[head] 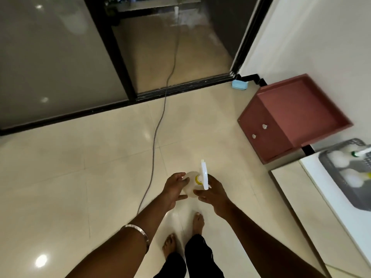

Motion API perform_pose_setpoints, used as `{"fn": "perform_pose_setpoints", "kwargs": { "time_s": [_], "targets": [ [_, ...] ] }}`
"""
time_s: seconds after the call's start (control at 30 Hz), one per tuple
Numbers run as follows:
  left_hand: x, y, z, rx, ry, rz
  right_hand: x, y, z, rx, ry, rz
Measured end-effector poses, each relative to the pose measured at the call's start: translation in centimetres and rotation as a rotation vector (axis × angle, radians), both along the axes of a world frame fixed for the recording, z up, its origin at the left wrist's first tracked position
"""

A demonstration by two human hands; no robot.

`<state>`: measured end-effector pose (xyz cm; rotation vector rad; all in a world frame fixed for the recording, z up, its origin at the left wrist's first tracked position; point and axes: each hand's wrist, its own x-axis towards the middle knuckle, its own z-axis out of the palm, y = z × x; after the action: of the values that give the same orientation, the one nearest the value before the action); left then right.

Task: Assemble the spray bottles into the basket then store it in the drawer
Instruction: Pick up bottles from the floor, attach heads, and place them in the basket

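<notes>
A person stood barefoot on a glossy cream tiled floor [100, 177], holding a translucent spray bottle [190, 187] out in front at about waist height, seen from above. The left hand [173, 189] cupped the bottle's rounded body from the left, fingers curled round its far side and the thumb against its near side. The right hand [213, 194] held the other side, its thumb pressed to the bottle's body and its fingers curled beneath the white trigger head [204, 174], which sat on a yellow collar [198, 179] with its nozzle pointing away from the person. A metal bangle [136, 230] circled the left forearm.

At the right edge, a grey basket [341, 173] sat on a white counter [325, 187], well apart from the held bottle. It already contained two more spray bottles lying on their sides: one with a green collar [339, 157] and one behind the near rim [351, 178]. Beyond the counter, a reddish-brown cabinet [281, 121] with two small knobs stood against the white wall, its raised-edged top bare. A blue object [240, 84], too blurred to identify, lay in the corner beside the black door frame. A grey cable [160, 121] trailed across the floor through the sliding glass doorway.
</notes>
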<state>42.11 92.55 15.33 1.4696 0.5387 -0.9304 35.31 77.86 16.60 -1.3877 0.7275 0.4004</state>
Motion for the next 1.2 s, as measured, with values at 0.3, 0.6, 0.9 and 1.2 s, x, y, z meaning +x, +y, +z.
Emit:
{"fn": "perform_pose_setpoints", "kwargs": {
  "time_s": [0.3,0.6,0.9,1.2],
  "targets": [
    [-3.9,-9.0,3.8,-0.021,-0.025,-0.206,-6.2,-7.9,3.4,-0.003,-0.021,-0.189],
    [-7.5,-24.2,6.5,-0.013,-0.05,-0.377,-11.9,-21.0,5.8,-0.016,-0.018,-0.369],
    [-11.1,-40.9,6.9,-0.042,-0.07,-0.577,-17.3,-34.8,6.5,-0.104,0.013,-0.581],
    [-12.6,-57.1,6.1,-0.059,-0.082,-0.84,-20.3,-47.0,5.3,-0.075,0.046,-0.878]
  ]
}}
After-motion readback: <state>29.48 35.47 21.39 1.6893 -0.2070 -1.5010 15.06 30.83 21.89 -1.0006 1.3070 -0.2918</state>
